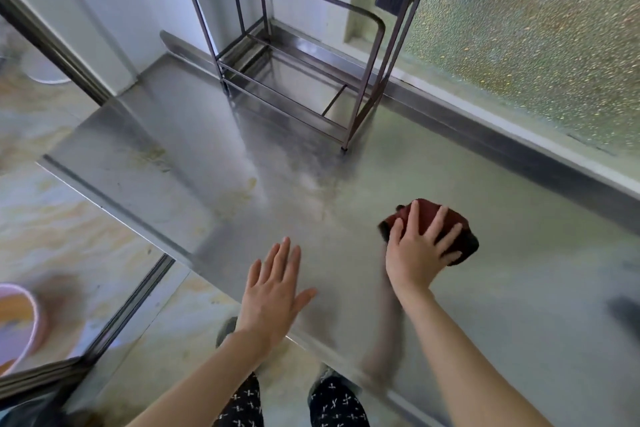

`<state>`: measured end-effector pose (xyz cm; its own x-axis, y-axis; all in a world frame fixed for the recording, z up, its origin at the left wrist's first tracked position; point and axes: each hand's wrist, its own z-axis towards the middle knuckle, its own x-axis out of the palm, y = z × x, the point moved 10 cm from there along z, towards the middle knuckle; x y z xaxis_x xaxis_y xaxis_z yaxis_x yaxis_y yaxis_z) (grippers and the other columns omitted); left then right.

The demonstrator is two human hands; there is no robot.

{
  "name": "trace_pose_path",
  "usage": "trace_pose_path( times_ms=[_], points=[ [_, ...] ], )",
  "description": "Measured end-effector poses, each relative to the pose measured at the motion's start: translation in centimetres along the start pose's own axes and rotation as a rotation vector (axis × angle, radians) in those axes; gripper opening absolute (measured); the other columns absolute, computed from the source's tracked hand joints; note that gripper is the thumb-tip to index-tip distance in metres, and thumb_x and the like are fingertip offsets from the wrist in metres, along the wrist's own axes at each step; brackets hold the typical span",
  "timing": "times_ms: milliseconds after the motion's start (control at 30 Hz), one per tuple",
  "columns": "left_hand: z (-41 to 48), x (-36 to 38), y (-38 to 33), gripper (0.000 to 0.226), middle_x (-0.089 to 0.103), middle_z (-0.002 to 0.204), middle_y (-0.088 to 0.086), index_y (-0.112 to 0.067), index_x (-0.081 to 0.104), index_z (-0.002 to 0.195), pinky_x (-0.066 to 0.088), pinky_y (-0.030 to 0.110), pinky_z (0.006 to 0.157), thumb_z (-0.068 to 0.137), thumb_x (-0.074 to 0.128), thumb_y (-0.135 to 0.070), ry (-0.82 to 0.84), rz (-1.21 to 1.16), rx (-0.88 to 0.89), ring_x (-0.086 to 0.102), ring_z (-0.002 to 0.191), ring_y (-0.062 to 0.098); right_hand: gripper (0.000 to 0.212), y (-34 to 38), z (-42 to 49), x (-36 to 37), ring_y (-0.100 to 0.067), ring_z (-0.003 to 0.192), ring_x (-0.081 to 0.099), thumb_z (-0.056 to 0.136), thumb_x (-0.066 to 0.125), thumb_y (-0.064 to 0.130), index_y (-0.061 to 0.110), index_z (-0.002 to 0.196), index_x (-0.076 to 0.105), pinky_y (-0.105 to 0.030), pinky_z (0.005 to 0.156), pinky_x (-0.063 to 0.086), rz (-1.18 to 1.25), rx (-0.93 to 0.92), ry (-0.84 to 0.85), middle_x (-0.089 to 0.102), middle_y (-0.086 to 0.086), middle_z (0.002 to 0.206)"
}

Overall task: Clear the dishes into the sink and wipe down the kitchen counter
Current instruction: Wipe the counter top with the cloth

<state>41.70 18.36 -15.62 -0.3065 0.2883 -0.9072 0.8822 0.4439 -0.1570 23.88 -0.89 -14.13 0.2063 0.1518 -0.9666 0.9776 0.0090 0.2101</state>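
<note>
A steel kitchen counter (346, 184) fills the middle of the view, with dull smears and yellowish stains toward its left end. My right hand (417, 248) presses flat on a dark red cloth (457, 236) lying on the counter at the right. My left hand (273, 284) hovers over or rests on the counter's front edge, fingers spread, holding nothing. No dishes or sink are in view.
A thin metal rack (294, 80) stands at the back of the counter by a frosted window (536, 38). A raised steel lip (502, 135) runs along the back. A pink basin (20, 322) sits on the floor at the lower left.
</note>
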Motion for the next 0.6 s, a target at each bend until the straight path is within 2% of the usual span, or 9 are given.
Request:
trace_pose_path(
  times_ms=[67,100,167,267,333,400,500,533,600],
  points=[
    [0.4,-0.4,0.0,0.070,0.051,0.136,0.006,-0.015,0.051,0.130,0.049,0.040,0.089,0.084,0.030,-0.063,-0.001,0.017,0.050,0.052,0.122,0.023,0.048,4.2,0.1,1.2,-0.043,0.142,-0.002,0.097,0.032,0.043,0.032,0.144,0.032,-0.070,0.104,0.008,0.041,-0.016,0.011,0.006,-0.011,0.158],
    [0.6,-1.0,0.2,0.068,0.054,0.133,0.006,-0.016,0.053,0.127,0.050,0.038,0.088,0.084,0.029,-0.063,-0.020,0.018,0.073,0.056,0.117,0.024,0.047,7.4,0.0,1.7,-0.045,0.141,0.004,0.097,0.033,0.043,0.031,0.142,0.037,-0.071,0.103,0.011,0.042,-0.112,-0.002,0.013,-0.011,0.157],
    [1.3,-2.7,0.9,0.062,0.051,0.134,0.002,-0.021,0.052,0.126,0.046,0.036,0.093,0.087,0.027,-0.062,-0.055,-0.026,0.162,0.054,0.116,0.022,0.047,13.8,-1.5,3.0,-0.046,0.138,0.020,0.093,0.034,0.045,0.032,0.135,0.047,-0.073,0.099,0.019,-0.017,-0.383,-0.003,0.029,-0.011,0.152],
    [3.0,-5.2,4.4,0.060,0.039,0.144,0.000,-0.022,0.040,0.135,0.033,0.035,0.104,0.090,0.032,-0.061,-0.135,-0.031,0.218,0.042,0.127,0.020,0.048,17.3,-3.9,4.1,-0.041,0.139,0.021,0.092,0.031,0.051,0.038,0.136,0.043,-0.068,0.101,0.024,-0.122,-0.652,0.034,0.028,-0.003,0.153],
    [4.5,-6.4,8.1,0.069,0.022,0.153,0.003,-0.020,0.026,0.143,0.021,0.038,0.111,0.089,0.033,-0.062,-0.148,0.005,0.164,0.024,0.138,0.022,0.049,15.0,-3.4,3.4,-0.039,0.140,0.020,0.092,0.030,0.054,0.040,0.138,0.040,-0.065,0.103,0.025,-0.139,-0.581,0.004,0.025,-0.001,0.154],
    [5.6,-6.5,11.8,0.077,0.008,0.156,0.005,-0.016,0.015,0.147,0.011,0.041,0.115,0.088,0.029,-0.064,-0.112,0.004,0.111,0.010,0.143,0.023,0.047,10.7,-2.6,2.2,-0.040,0.140,0.019,0.093,0.036,0.051,0.038,0.138,0.041,-0.065,0.104,0.023,-0.099,-0.318,-0.053,0.024,-0.003,0.155],
    [6.6,-6.3,15.2,0.089,0.001,0.157,0.005,-0.013,0.007,0.148,0.002,0.041,0.116,0.080,0.011,-0.071,-0.084,0.036,0.109,0.002,0.144,0.021,0.047,7.4,-3.7,2.3,-0.039,0.143,0.003,0.096,0.036,0.045,0.035,0.143,0.034,-0.067,0.107,0.012,0.003,0.082,-0.047,0.010,-0.004,0.158],
    [6.6,-6.1,15.4,0.092,-0.002,0.156,0.004,-0.013,0.003,0.148,-0.002,0.039,0.114,0.078,0.006,-0.073,-0.066,0.046,0.127,-0.002,0.144,0.020,0.047,8.1,-4.6,2.6,-0.039,0.143,0.000,0.097,0.034,0.044,0.034,0.143,0.033,-0.068,0.107,0.010,0.021,0.133,-0.046,0.008,-0.005,0.158],
    [6.6,-5.9,15.5,0.090,-0.008,0.156,0.004,-0.012,-0.004,0.147,-0.007,0.037,0.112,0.080,0.004,-0.072,-0.051,0.042,0.140,-0.008,0.143,0.019,0.047,12.4,-6.6,3.5,-0.040,0.142,0.005,0.096,0.030,0.045,0.035,0.142,0.035,-0.068,0.106,0.010,0.030,0.046,-0.051,0.014,-0.006,0.157]
  ],
)
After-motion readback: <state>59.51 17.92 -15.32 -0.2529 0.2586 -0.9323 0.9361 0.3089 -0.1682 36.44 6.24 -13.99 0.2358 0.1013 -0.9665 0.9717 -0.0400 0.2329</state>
